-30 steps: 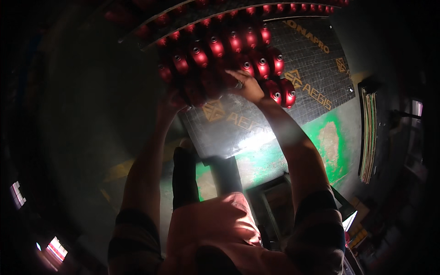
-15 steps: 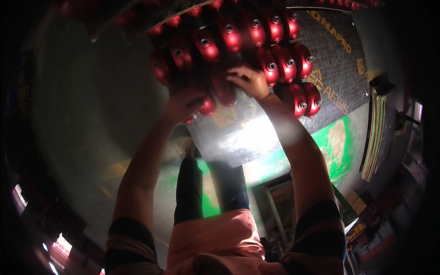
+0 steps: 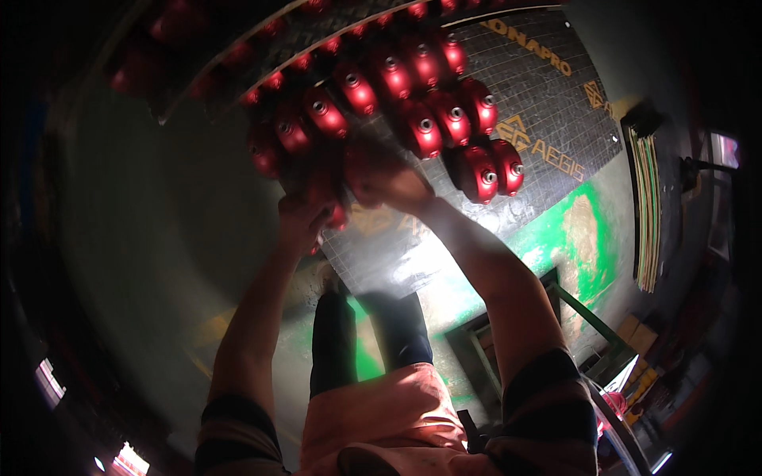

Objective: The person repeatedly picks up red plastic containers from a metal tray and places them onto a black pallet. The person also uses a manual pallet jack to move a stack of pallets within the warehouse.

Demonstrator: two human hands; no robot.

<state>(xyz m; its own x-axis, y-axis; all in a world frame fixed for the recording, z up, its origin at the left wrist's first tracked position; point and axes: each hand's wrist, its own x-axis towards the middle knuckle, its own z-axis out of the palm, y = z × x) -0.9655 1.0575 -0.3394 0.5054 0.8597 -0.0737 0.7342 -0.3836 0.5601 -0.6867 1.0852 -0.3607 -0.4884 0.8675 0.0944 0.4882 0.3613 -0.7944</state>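
Left hand (image 3: 300, 220) and right hand (image 3: 390, 187) are placed at the near left end of the rows of red rounded bodies (image 3: 479, 176). The left is curled against a red body (image 3: 337, 216), which is partly covered by its fingers; whether it is gripped cannot be told. The right is blurred and shadowed, its finger spread and any hold unreadable. Part of the dark board (image 3: 556, 111) is washed out by glare, and further red pieces (image 3: 176, 24) at upper left are lost in darkness.
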